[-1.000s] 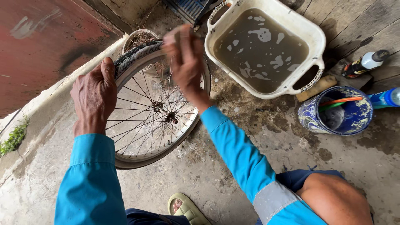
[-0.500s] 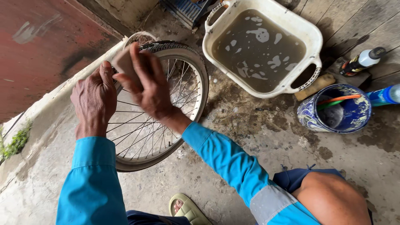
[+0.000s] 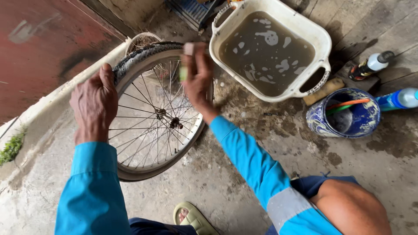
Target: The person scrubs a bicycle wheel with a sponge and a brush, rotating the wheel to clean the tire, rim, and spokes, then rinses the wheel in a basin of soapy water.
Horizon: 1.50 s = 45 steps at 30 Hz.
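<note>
Left of centre in the frame, your left hand [image 3: 93,102] grips the bicycle wheel [image 3: 159,115] at its upper left arc, fingers curled over the tyre and rim, back of the hand toward the camera. Forearm in a blue sleeve runs up from the lower left edge, wrist nearly straight.

Your right hand [image 3: 198,78] sits at the top of the wheel, just right of the tyre's crest. Fingers and thumb are closed on a small pale block [image 3: 187,50], its kind not clear; it is blurred. The right arm comes in from the lower right, elbow bent, forearm slanting up and left across the wheel's right side.

Wheel stands tilted on the concrete floor [image 3: 244,174], spokes and hub visible, dark treaded tyre partly seated along the top left arc.

Upper right: white plastic basin [image 3: 320,39] with murky water, just beside the wheel. Right of it, a blue patterned pot [image 3: 363,124] and a blue bottle [image 3: 398,99]. A sandalled foot [image 3: 191,217] shows at the bottom centre.
</note>
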Each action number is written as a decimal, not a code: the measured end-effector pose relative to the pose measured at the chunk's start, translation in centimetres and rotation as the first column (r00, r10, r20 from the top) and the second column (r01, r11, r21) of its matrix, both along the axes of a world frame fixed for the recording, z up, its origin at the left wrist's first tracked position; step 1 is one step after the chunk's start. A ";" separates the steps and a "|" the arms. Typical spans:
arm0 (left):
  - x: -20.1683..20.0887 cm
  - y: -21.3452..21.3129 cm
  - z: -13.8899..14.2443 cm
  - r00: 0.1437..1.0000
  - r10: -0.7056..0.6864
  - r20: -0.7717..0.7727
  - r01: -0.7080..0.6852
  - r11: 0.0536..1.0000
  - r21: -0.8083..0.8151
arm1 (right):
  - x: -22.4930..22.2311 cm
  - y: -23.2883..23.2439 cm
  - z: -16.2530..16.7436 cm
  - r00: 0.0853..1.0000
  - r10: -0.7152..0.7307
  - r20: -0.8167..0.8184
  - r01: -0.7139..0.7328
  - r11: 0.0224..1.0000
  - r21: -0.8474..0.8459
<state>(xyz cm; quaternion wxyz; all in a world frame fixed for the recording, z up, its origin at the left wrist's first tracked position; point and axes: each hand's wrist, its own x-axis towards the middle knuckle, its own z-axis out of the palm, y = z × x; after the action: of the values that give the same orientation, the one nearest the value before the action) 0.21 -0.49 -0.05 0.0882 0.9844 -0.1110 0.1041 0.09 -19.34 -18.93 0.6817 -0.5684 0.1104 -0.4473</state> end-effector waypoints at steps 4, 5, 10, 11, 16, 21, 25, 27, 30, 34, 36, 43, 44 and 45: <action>-0.4 -0.6 0.4 0.998 0.046 -0.042 -0.045 0.999 0.016 | -1.2 5.4 8.5 0.983 0.027 0.180 0.038 0.937 -0.348; -0.4 -0.8 0.5 0.996 0.054 -0.066 -0.053 0.998 0.019 | -1.6 6.1 9.4 0.985 0.034 0.167 0.029 0.932 -0.361; -0.7 -1.3 0.6 0.999 -0.030 -0.030 0.030 1.000 0.004 | -0.2 3.4 4.8 0.979 -0.128 0.161 0.182 0.904 -0.387; -0.6 -1.4 0.6 0.999 -0.037 -0.029 0.037 0.999 0.007 | 0.9 2.1 2.7 0.972 -0.191 0.139 0.231 0.890 -0.394; -0.4 -1.6 0.7 1.000 -0.028 -0.013 0.029 0.999 0.037 | 1.1 -3.0 -7.7 0.927 -0.179 -0.330 0.209 0.976 0.057; -0.2 -2.1 0.3 0.999 -0.044 0.026 0.042 0.995 0.089 | 0.2 -0.5 -4.2 0.987 -0.151 0.052 0.147 0.986 0.079; 0.1 -2.2 0.2 0.999 0.029 -0.025 -0.026 0.994 0.104 | -1.0 5.2 5.3 0.978 -0.064 0.200 0.125 0.943 -0.308; 0.3 -2.2 0.2 1.000 -0.011 0.022 0.009 0.995 0.102 | -3.0 7.7 8.3 0.980 0.076 0.185 -0.026 0.965 -0.260; -0.1 -1.7 0.3 0.998 -0.055 0.030 0.053 0.997 0.054 | -3.4 7.1 8.4 0.983 0.047 0.178 0.031 0.911 -0.412; -0.4 -1.1 0.5 0.999 -0.001 -0.035 0.001 1.000 0.018 | 0.3 2.6 2.7 0.982 -0.106 0.159 0.159 0.912 -0.377; -0.4 -1.1 0.5 0.999 0.004 -0.047 -0.003 1.000 0.021 | 1.4 0.2 -1.5 0.981 -0.183 0.062 0.193 0.943 -0.270; -0.6 -1.6 0.6 1.000 0.007 -0.029 -0.006 0.998 0.058 | 0.6 -0.9 -6.0 0.916 -0.205 -0.346 0.221 0.975 0.007; -0.7 -1.7 0.6 1.000 0.014 -0.024 -0.013 0.998 0.060 | 0.5 0.4 -4.5 0.975 -0.115 -0.192 0.134 0.987 0.090; -0.8 -1.7 0.6 1.000 0.020 -0.019 -0.019 0.998 0.064 | 0.5 1.8 -2.7 0.999 -0.030 -0.027 0.034 0.986 0.160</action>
<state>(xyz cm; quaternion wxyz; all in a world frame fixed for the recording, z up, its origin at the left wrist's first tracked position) -0.57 -2.23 0.58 0.0569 0.9887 -0.1037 0.0918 0.56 -17.52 -21.58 0.7166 -0.5151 0.1635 -0.4409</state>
